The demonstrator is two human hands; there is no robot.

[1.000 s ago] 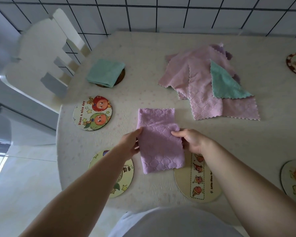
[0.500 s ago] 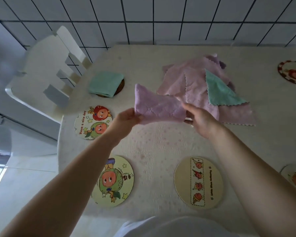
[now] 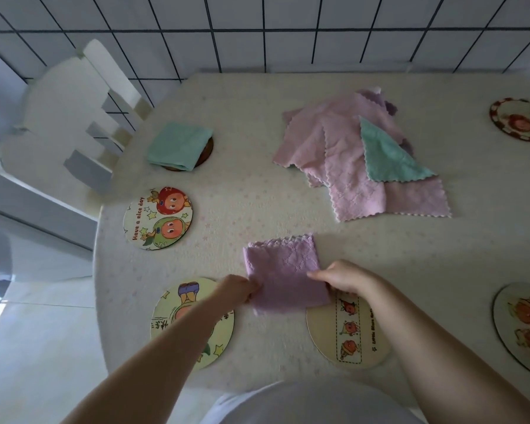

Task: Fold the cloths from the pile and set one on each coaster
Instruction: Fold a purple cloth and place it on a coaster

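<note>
A purple cloth point(image 3: 283, 272), folded into a small square, lies flat on the table between two near coasters. My left hand point(image 3: 237, 290) pinches its left edge and my right hand point(image 3: 341, 276) holds its right edge. The pile point(image 3: 349, 154) of pink cloths with one green cloth point(image 3: 387, 157) on top sits at the back. A folded green cloth point(image 3: 178, 145) rests on a dark coaster point(image 3: 208, 151) at the back left. Bare coasters: the two-fruit one point(image 3: 158, 217), the one under my left forearm point(image 3: 169, 313), and the beige one point(image 3: 371, 341) by my right wrist.
More coasters lie at the right: one at the back point(image 3: 519, 119) and one near the front edge point(image 3: 522, 325). A white chair point(image 3: 58, 123) stands against the table's left side. A tiled wall point(image 3: 257, 32) runs behind the table point(image 3: 257, 191).
The long purple cloth was lifted off the table, folded in half in the air, and laid back down as a small square. Both hands stayed on its edges.
</note>
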